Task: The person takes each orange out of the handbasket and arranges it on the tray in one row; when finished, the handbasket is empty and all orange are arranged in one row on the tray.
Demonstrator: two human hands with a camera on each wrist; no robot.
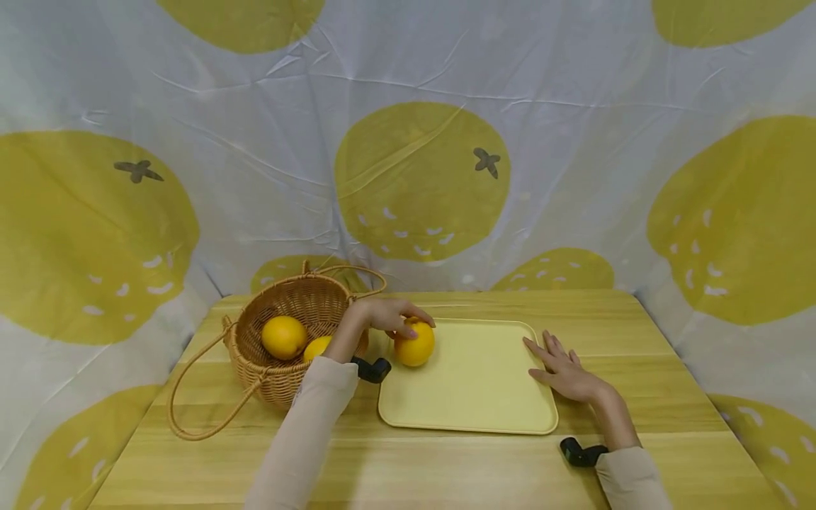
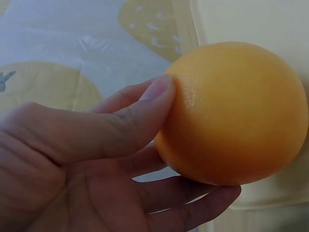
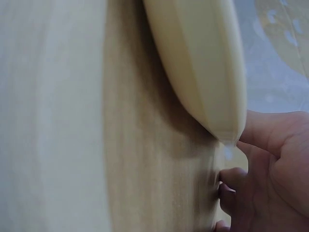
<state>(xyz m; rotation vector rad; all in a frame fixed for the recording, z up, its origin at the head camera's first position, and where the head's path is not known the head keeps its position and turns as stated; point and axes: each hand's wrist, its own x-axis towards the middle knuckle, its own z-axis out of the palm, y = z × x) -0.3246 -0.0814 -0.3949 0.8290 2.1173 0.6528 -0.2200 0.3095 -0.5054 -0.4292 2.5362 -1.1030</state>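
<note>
Over the left part of a pale yellow tray, my left hand holds an orange from above. In the left wrist view, the thumb presses one side of the orange while fingers curve under the other. My right hand lies at the tray's right edge with fingers spread. The right wrist view has its thumb against the rim of the tray and the other fingers low by the tabletop.
A wicker basket stands left of the tray, one handle folded out over the table. Inside are an orange and another partly behind my left forearm. A fruit-printed cloth hangs behind the wooden table.
</note>
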